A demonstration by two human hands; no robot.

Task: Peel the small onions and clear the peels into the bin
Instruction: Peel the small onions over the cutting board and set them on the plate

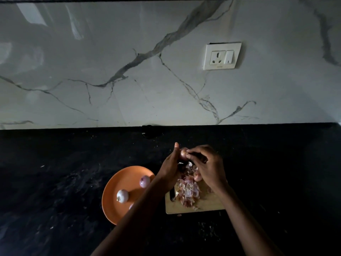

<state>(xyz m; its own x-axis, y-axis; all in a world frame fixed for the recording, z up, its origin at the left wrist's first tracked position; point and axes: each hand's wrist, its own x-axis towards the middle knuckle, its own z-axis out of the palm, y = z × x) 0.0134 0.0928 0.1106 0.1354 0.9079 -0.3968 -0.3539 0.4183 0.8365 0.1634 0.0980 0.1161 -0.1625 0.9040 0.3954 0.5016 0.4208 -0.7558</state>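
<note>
Fingers of both hands pinching small onion (183, 153), peels (188, 191) on cutting board (212, 205) below, orange plate (118, 182) beside.

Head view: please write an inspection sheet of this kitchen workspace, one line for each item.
Surface: black speckled stone counter, dim light.
Job's things: small reddish onion held above the pale wooden cutting board; pile of pinkish onion peels on the board; two peeled onions on the round orange plate.
Clutter: small flecks on the counter.
Hands: left hand holds the onion; right hand fingers pinch at it.
Cables: nothing seen.
Surroundings: grey-veined marble wall, white wall socket; no bin seen.
</note>
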